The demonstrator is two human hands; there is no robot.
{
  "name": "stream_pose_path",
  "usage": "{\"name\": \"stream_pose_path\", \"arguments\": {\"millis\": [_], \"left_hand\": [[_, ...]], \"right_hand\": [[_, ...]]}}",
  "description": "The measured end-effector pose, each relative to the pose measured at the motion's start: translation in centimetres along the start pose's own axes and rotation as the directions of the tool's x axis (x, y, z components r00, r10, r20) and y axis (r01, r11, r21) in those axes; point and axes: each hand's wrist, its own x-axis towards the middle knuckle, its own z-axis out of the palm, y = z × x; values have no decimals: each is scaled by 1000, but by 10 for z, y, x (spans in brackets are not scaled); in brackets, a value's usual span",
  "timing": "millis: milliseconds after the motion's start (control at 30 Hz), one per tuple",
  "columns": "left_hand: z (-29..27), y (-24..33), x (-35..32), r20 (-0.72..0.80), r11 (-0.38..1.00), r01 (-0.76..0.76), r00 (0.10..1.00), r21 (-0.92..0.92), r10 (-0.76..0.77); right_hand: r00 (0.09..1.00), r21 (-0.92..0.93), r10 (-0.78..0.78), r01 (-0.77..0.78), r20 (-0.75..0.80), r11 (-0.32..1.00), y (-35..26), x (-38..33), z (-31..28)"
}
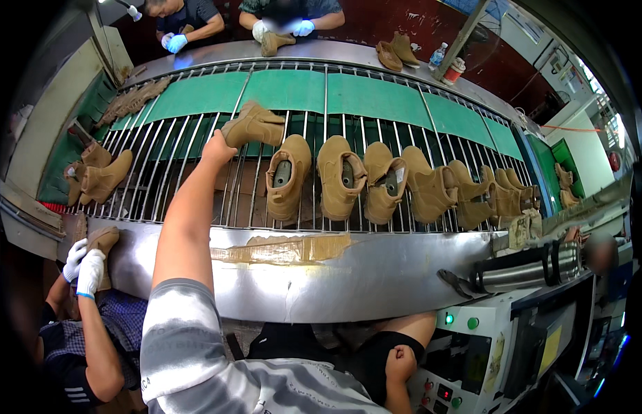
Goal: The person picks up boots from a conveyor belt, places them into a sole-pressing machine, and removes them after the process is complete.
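Observation:
My left arm stretches out over the rack of metal rollers. My left hand (219, 148) is closed on a tan ankle boot (254, 127), which lies tilted on its side at the far end of my reach; part of its near end is covered by my fingers. To its right, another tan boot (288, 181) stands upright on the bars, its opening toward me with a dark piece inside. Beside that comes a similar boot (338, 181), then more pairs. Down at my lap, my right hand (401, 362) rests by my bare thigh, curled into a fist with nothing showing in it.
Green sheets (286, 90) cover the rack's far side. A steel ledge (376, 276) runs along my side. More boots (108, 178) stand at left. At lower left a gloved co-worker holds a boot (102, 241); two others work opposite. A control box (466, 352) stands at right.

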Motion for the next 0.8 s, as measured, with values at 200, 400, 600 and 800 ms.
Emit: {"name": "stream_pose_path", "arguments": {"millis": [200, 400, 600, 800], "left_hand": [[-199, 70, -104, -85, 875, -337, 918, 347, 387], [-332, 146, -322, 13, 635, -726, 661, 266, 750], [-306, 142, -383, 132, 403, -248, 688, -881, 713], [-96, 231, -458, 315, 114, 409, 467, -905, 826]], "right_hand": [[993, 145, -98, 106, -59, 984, 15, -10, -9], [982, 336, 28, -91, 189, 937, 8, -6, -28], [415, 496, -700, -863, 581, -100, -79, 1, -56], [377, 133, -835, -926, 401, -354, -69, -47, -130]]}}
